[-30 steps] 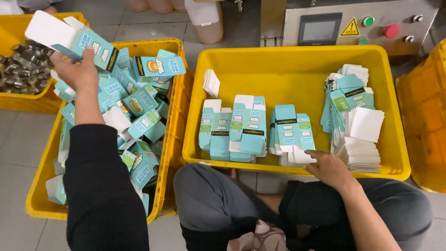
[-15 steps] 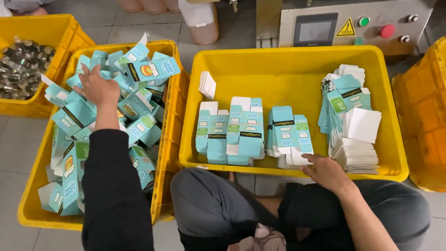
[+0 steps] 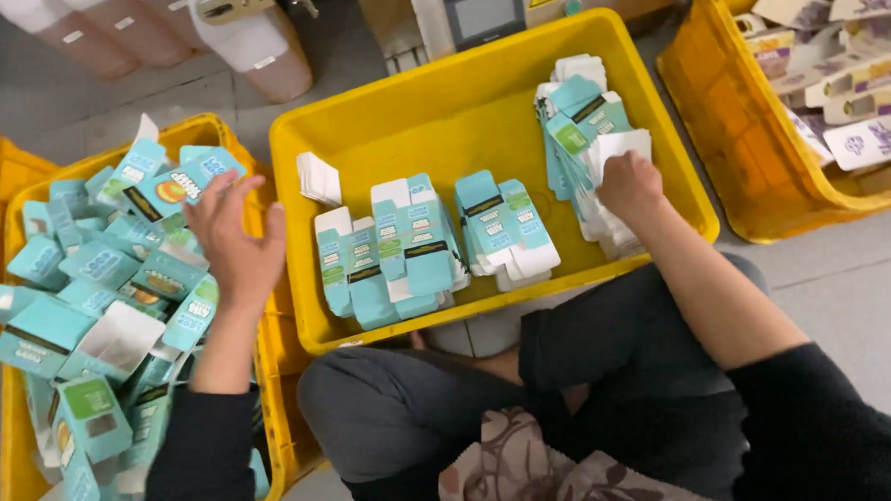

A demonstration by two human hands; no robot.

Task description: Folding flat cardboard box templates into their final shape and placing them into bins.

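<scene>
My left hand (image 3: 233, 242) hovers open, fingers spread, over the right side of a yellow crate (image 3: 215, 130) heaped with folded-up teal cartons (image 3: 97, 296); it holds nothing. My right hand (image 3: 630, 184) rests fingers-down on a stack of flat white and teal cartons (image 3: 591, 144) at the right end of the middle yellow crate (image 3: 439, 90); whether it grips one I cannot tell. Two more bundles of flat teal cartons (image 3: 390, 248) (image 3: 503, 228) lie along that crate's front.
A third yellow crate (image 3: 731, 148) at the right holds purple and white cartons. A grey machine with a screen (image 3: 483, 10) stands behind the middle crate. Pale plastic containers (image 3: 256, 43) sit at the back. My crossed legs in dark trousers (image 3: 452, 400) lie below the crates.
My left hand has let go of the cartons it held and pulled back toward the crate's right edge. My right hand moved from the crate's front rim up onto the right-hand stack. The view tilted.
</scene>
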